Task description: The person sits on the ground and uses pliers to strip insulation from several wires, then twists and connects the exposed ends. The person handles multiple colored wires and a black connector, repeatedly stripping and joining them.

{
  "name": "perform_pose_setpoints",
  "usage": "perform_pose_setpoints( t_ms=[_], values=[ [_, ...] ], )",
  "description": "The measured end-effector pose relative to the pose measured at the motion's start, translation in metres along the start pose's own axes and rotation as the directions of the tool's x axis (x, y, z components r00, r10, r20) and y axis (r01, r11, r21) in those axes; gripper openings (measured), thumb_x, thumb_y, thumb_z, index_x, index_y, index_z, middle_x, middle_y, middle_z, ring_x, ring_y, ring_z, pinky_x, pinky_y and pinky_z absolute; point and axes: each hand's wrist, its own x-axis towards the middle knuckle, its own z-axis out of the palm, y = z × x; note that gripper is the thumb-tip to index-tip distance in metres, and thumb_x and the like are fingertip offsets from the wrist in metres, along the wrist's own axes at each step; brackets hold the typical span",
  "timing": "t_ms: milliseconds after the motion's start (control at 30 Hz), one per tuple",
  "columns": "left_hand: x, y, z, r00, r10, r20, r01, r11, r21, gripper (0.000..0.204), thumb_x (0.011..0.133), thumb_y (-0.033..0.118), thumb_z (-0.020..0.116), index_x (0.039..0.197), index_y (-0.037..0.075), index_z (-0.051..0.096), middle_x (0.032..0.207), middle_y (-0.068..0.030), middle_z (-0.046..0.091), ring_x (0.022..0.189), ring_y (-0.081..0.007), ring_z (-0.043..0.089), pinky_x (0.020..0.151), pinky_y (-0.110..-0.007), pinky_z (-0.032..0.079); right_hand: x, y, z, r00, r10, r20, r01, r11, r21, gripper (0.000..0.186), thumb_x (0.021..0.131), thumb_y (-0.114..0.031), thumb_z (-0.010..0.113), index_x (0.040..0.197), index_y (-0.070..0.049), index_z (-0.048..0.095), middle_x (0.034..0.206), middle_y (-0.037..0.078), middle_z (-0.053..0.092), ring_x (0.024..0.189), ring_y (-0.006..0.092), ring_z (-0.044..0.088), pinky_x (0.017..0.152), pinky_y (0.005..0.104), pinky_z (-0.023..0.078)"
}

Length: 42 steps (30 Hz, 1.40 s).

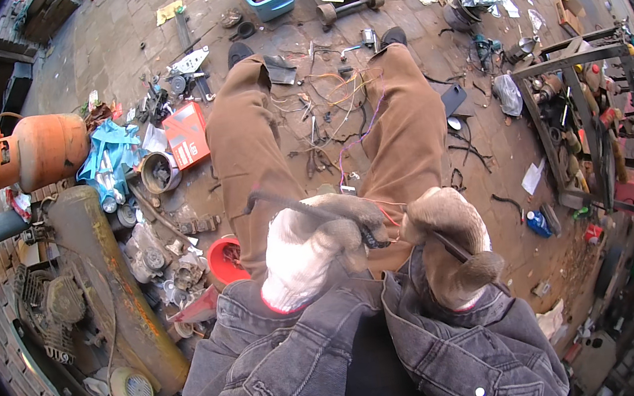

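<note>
White work gloves with grey-brown dirty palms cover both my hands, held close together above my lap. My left hand is closed around a black-sleeved cable, whose bent end sticks out to the left. Close beside it, my right hand is curled shut on a thin dark rod; its kind is not clear. Thin orange-red wires run between the two hands. Beyond them, a purple wire trails near my right leg, with a small white connector by its near end.
Loose wires and small parts litter the brick floor between my legs. At left stand an orange gas cylinder, a red box and a red bowl. A blue basin is ahead; a metal frame rack holds tools at right.
</note>
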Motion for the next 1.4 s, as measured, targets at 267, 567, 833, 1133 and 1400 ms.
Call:
perform_pose_setpoints(
  t_ms=[267, 567, 833, 1133, 1400],
  values=[
    [-0.004, 0.003, 0.006, 0.999, 0.039, -0.001, -0.039, 0.999, 0.002, 0.046, 0.096, 0.024, 0.069, 0.123, -0.012, 0.060, 0.111, -0.0208, 0.069, 0.103, -0.0277, 0.069, 0.091, -0.037, 0.055, -0.017, -0.013, -0.007, 0.981, 0.181, -0.064, -0.188, 0.975, -0.115, 0.049, 0.091, -0.028, 0.072, 0.123, 0.007, 0.061, 0.108, 0.017, 0.065, 0.087, 0.0239, 0.065, 0.073, 0.0318, 0.051],
    [-0.002, 0.008, 0.006, 0.991, -0.077, 0.114, 0.084, 0.995, -0.052, 0.051, 0.095, 0.015, 0.070, 0.135, -0.010, 0.052, 0.122, -0.0211, 0.066, 0.115, -0.0266, 0.064, 0.099, -0.038, 0.051, -0.012, -0.009, -0.008, 0.998, -0.060, 0.034, 0.068, 0.910, -0.409, 0.042, 0.089, -0.030, 0.067, 0.107, 0.008, 0.067, 0.082, 0.011, 0.068, 0.068, 0.0281, 0.064, 0.064, 0.0389, 0.049],
    [-0.004, 0.014, 0.007, 0.983, -0.172, 0.063, 0.169, 0.984, 0.049, 0.049, 0.093, 0.005, 0.068, 0.137, -0.010, 0.051, 0.126, -0.0218, 0.065, 0.114, -0.0258, 0.065, 0.096, -0.034, 0.053, -0.009, 0.001, 0.004, 0.993, -0.115, -0.029, 0.102, 0.952, -0.287, 0.037, 0.084, -0.021, 0.072, 0.103, 0.010, 0.067, 0.079, 0.013, 0.069, 0.065, 0.0264, 0.064, 0.060, 0.0372, 0.049],
    [-0.007, 0.015, 0.005, 0.973, -0.228, 0.013, 0.227, 0.971, 0.078, 0.051, 0.091, 0.006, 0.071, 0.135, -0.011, 0.053, 0.128, -0.0210, 0.064, 0.115, -0.0266, 0.065, 0.096, -0.036, 0.053, -0.004, -0.018, 0.004, 0.998, 0.051, -0.021, -0.055, 0.894, -0.446, 0.049, 0.086, -0.037, 0.079, 0.102, 0.009, 0.070, 0.092, 0.020, 0.071, 0.086, 0.0279, 0.068, 0.075, 0.0367, 0.054],
    [-0.006, 0.013, 0.002, 0.981, -0.188, 0.055, 0.189, 0.982, -0.017, 0.051, 0.091, 0.005, 0.071, 0.135, -0.012, 0.053, 0.133, -0.0217, 0.061, 0.118, -0.0281, 0.063, 0.098, -0.037, 0.053, 0.005, -0.018, 0.007, 0.993, 0.119, 0.012, -0.112, 0.961, -0.251, 0.031, 0.093, -0.013, 0.062, 0.112, 0.011, 0.064, 0.076, 0.009, 0.065, 0.063, 0.0168, 0.062, 0.058, 0.0290, 0.049]
  ],
)
